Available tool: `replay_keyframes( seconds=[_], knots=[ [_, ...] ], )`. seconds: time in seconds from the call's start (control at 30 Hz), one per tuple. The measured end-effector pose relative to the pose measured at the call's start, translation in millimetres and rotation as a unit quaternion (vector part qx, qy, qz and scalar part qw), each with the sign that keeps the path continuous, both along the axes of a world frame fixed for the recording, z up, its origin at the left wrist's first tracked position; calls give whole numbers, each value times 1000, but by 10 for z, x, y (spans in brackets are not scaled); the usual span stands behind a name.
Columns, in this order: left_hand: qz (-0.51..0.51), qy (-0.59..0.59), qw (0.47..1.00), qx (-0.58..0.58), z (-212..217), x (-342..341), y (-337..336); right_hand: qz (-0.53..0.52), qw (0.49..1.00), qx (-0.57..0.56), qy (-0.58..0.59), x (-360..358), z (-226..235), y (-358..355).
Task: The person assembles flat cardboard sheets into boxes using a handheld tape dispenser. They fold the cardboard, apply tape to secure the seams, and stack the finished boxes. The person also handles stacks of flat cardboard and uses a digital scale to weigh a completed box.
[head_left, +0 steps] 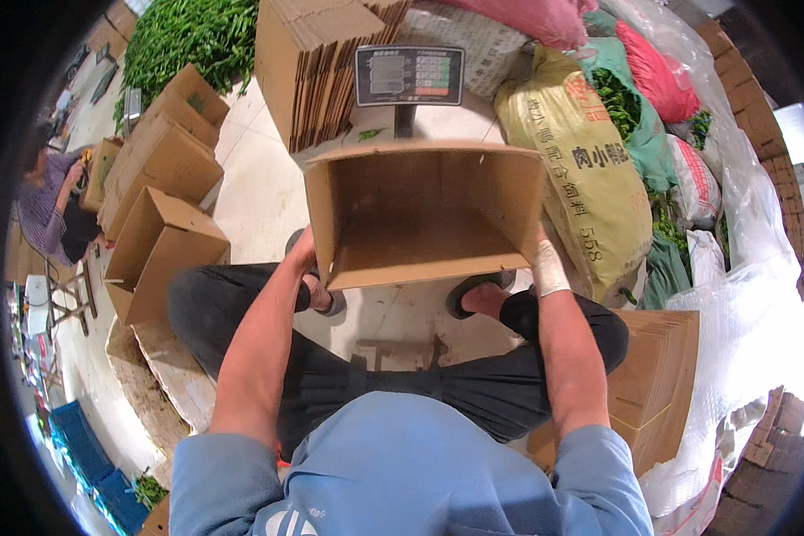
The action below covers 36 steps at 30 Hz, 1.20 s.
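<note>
An open, empty cardboard box [424, 214] is held out in front of me between my two hands, its open side tipped toward me. My left hand [305, 250] grips its left side, with most of the fingers hidden behind the cardboard. On the right side, my right hand [546, 266] holds the box, with a pale glove or wrap over the hand and wrist; its fingers are mostly out of sight. Just beyond the box rises a weighing scale's display panel [409, 76] with a keypad, on a post; the box hides whatever is below it.
Flattened cartons [308, 71] stand stacked behind the scale, left of centre. Open boxes [165, 250] line my left, near a pile of long green vegetables [188, 40]. Full yellow sacks [576, 170] lie to the right, above bundled flat cardboard [657, 375]. A co-worker [49, 201] sits far left.
</note>
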<state>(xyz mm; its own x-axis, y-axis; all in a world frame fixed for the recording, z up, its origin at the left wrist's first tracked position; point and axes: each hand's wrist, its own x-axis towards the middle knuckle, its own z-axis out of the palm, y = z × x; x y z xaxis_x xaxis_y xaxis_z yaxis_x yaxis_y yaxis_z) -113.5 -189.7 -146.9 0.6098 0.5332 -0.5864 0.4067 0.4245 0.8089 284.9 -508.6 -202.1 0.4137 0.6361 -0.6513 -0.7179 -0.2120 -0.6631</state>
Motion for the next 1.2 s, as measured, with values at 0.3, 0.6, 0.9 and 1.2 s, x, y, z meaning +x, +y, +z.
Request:
replay_keyframes(
  seconds=[0.3,0.6,0.9,1.2],
  knots=[
    [107,-68,991,-29,215,-322,-267,41,998,-13,-37,-882,680,572],
    [91,-97,991,-28,453,-171,-103,136,864,-272,-402,-587,987,631],
    [144,-27,989,23,533,-169,490,-47,791,-68,-606,-1051,2660,-591],
    [110,-2,989,94,651,-311,1930,56,784,-468,-404,-993,678,-2672]
  ],
)
